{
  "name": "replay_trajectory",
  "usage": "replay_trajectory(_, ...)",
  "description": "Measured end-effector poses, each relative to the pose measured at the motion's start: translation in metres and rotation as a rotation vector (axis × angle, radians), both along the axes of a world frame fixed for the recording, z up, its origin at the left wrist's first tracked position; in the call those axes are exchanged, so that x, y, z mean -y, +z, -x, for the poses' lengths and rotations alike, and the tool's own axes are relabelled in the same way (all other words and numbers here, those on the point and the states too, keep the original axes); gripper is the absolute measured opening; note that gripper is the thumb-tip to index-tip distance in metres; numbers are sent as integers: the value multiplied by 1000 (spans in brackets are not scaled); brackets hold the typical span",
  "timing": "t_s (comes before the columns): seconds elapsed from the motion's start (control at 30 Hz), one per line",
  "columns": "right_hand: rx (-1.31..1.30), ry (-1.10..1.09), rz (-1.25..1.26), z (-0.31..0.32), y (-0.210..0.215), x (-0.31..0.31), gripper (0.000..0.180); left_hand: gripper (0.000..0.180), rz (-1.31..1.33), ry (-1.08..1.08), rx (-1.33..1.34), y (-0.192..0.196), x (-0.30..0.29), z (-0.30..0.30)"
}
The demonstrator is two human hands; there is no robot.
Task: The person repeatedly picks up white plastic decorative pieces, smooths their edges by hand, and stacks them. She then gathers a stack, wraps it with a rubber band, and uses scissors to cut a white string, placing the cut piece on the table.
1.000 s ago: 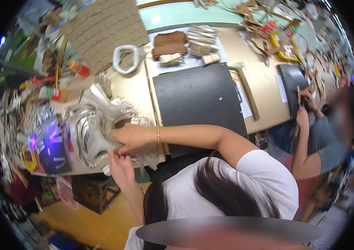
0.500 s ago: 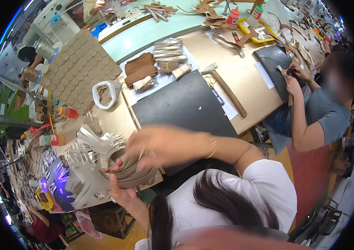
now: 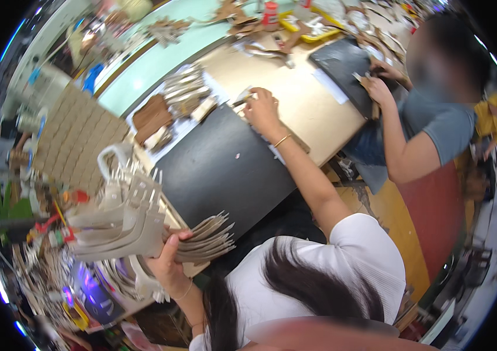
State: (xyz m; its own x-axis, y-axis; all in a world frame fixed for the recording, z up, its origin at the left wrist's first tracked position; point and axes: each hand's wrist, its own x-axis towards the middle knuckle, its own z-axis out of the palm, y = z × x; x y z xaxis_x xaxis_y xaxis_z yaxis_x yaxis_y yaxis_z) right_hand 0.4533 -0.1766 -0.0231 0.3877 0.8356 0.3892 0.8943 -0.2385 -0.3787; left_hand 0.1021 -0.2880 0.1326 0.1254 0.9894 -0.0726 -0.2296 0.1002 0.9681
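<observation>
1. Head view is showing the left hand [image 3: 169, 263] gripping a thick fanned bundle of cardboard cut-outs [image 3: 143, 225], fingers curled over the top and thumb beneath, low at the left of the frame
2. That bundle is hanging just past the near-left corner of the black cutting mat [image 3: 225, 167], its pointed brown tips splaying toward the mat and its paler notched pieces sticking up to the left
3. Across the mat, the right hand [image 3: 262, 111] is reaching to the far edge, fingers bent and closing on a small pale cardboard piece [image 3: 244, 95]; whether it is pinching or only touching it I cannot tell
4. A thin gold bracelet [image 3: 282, 140] is sitting on that wrist
5. The mat is lying on a tan worktable [image 3: 313, 111], with stacks of brown and pale cardboard shapes [image 3: 172, 105] just beyond its far-left corner
6. A large scaled cardboard panel [image 3: 76, 137] is lying further left
7. On the right, another person in a grey shirt [image 3: 436, 126] is working with both hands at a second dark mat [image 3: 342, 64]
</observation>
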Motion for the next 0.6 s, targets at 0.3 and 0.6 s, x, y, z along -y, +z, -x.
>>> replay_trajectory(0.3, -1329, 182, -180, 10, 77, 60, 14, 31, 104, -213, 47, -4, -38, -34)
replay_trajectory(0.6, -1651, 528, -38, 65, 109, 95, 34, 58, -39, -379, 157, 0, -48, -71)
